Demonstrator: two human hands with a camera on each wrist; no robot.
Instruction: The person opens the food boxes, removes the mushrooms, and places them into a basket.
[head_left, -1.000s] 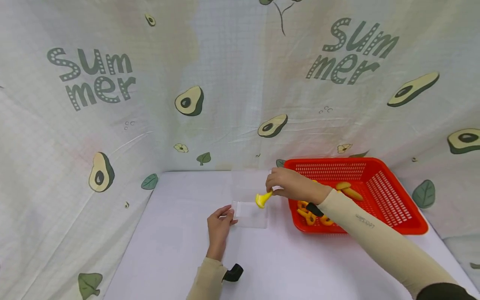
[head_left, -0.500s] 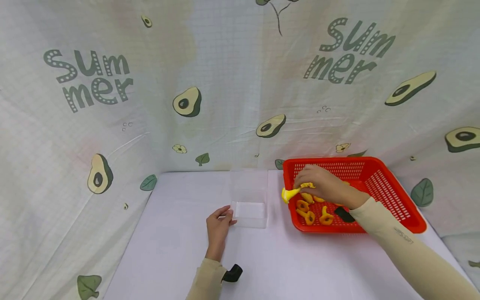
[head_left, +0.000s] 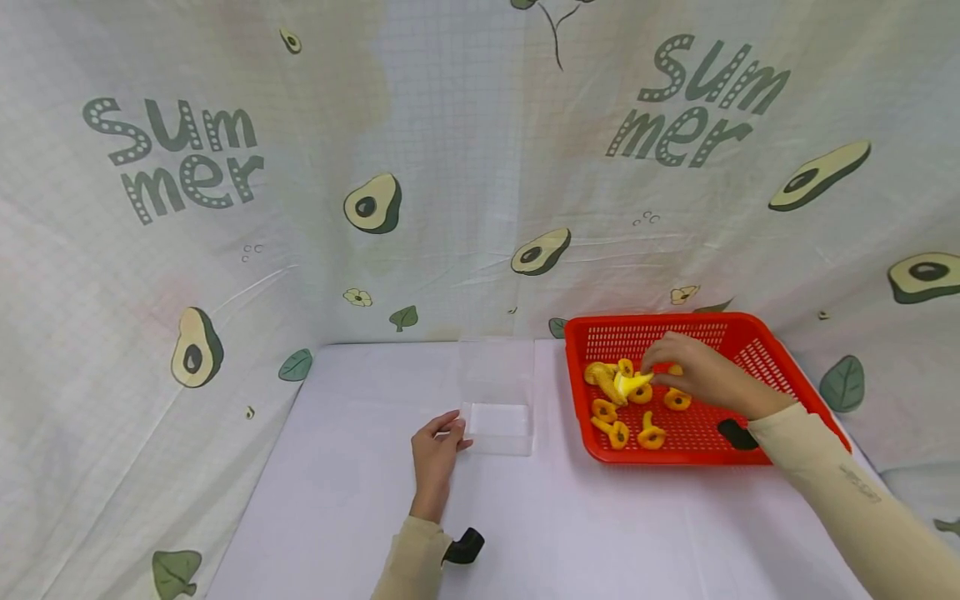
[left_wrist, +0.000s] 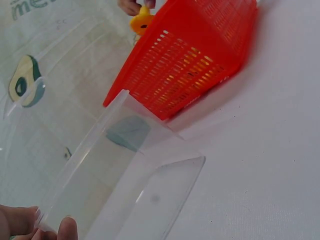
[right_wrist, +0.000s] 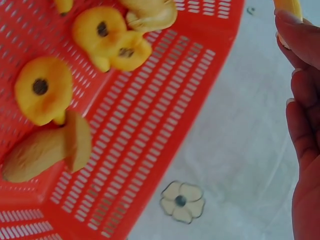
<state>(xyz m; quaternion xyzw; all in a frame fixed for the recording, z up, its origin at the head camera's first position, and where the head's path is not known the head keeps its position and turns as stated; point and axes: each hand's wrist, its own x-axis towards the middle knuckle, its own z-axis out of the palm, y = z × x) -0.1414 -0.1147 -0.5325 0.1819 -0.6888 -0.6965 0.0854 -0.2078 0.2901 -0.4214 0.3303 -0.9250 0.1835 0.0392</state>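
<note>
My right hand [head_left: 693,371] pinches a yellow mushroom [head_left: 628,385] by its stem over the red basket, cap toward the left. In the right wrist view only a bit of the yellow stem [right_wrist: 288,7] shows between thumb and fingers. Several yellow mushrooms [head_left: 651,435] with dark spots in their caps lie in the basket [head_left: 705,437]. A brownish mushroom [right_wrist: 40,152] is among them. On the table, my left hand [head_left: 437,450] holds the left edge of a clear plastic box [head_left: 501,446] between thumb and fingers. The box's transparent lid [head_left: 495,367] stands raised at the back.
The basket's perforated side wall [left_wrist: 175,75] rises to the right of the box. Behind the white table [head_left: 345,500] hangs a cloth [head_left: 450,275] printed with avocados. A black wrist mount [head_left: 465,547] sits beside the left sleeve.
From beside the clear box, my right hand has moved right and over the basket, carrying the yellow mushroom along. The left hand has stayed at the box edge.
</note>
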